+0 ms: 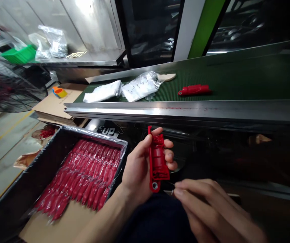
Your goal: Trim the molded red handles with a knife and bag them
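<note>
My left hand (139,165) is closed round a red plastic housing (158,152), with its hollow, ribbed inside turned up toward me. A metal-lined hole sits at the housing's lower end. Just below and to the right, my right hand (208,202) pinches thumb and forefinger together. A thin tip shows at those fingers, too small to name, and apart from the housing. Another red plastic piece (194,89) of similar shape lies on the green conveyor belt (246,79) beyond my hands.
Left of me stands a dark lined crate (15,194) with rows of bagged red pieces (84,172) on cardboard. White plastic bags (141,86) lie on the belt, behind its metal rail (185,111). An orange-yellow tape roll (59,92) rests on stacked cardboard; a fan (8,84) stands far left.
</note>
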### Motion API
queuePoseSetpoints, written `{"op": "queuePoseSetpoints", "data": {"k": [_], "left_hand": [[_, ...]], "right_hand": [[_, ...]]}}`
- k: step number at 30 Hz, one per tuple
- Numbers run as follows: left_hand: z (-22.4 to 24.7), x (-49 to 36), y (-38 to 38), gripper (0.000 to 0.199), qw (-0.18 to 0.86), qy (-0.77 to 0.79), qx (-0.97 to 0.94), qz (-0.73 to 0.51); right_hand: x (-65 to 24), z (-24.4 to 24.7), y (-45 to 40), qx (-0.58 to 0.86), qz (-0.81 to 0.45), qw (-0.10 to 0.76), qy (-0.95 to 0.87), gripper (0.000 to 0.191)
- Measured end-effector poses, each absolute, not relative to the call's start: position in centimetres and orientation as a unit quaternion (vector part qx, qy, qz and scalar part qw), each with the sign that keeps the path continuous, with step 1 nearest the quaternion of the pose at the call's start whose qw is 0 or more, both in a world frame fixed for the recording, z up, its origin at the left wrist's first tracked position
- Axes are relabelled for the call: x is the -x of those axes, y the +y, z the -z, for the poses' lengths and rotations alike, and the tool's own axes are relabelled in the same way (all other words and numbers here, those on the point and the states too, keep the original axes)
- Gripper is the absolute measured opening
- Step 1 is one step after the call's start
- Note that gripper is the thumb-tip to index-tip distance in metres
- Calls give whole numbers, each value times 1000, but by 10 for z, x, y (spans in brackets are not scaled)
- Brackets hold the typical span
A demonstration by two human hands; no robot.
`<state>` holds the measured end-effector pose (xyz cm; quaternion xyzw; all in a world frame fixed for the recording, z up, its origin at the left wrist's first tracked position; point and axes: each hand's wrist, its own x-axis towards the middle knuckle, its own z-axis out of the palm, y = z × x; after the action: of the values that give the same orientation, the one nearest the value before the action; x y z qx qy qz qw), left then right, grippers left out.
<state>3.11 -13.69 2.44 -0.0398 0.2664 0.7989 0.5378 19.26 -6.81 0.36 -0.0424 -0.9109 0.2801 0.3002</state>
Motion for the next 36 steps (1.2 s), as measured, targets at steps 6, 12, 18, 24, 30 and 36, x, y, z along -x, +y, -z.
{"op": "queuePoseSetpoints", "data": {"k": [6,12,18,24,30,36], "left_hand": [[-27,-35,-137,31,538,239,41,-807],[-28,-36,-138,31,550,233,36,-802],[-27,-36,-138,32,554,221,31,-802],[-27,-35,-137,33,550,222,22,-805],[-27,-34,-138,33,544,229,18,-807],[-25,-30,-139,32,540,235,20,-808]], "right_hand": [[-192,-1,-63,-9,-236,266,-935,45],[-190,-3,-62,-2,-241,282,-929,40],[-188,-6,-59,6,-231,300,-925,38],[-188,-8,-59,-17,-230,271,-935,41],[-179,-11,-62,-4,-221,289,-932,36],[-180,-6,-57,8,-233,295,-927,36]]}}
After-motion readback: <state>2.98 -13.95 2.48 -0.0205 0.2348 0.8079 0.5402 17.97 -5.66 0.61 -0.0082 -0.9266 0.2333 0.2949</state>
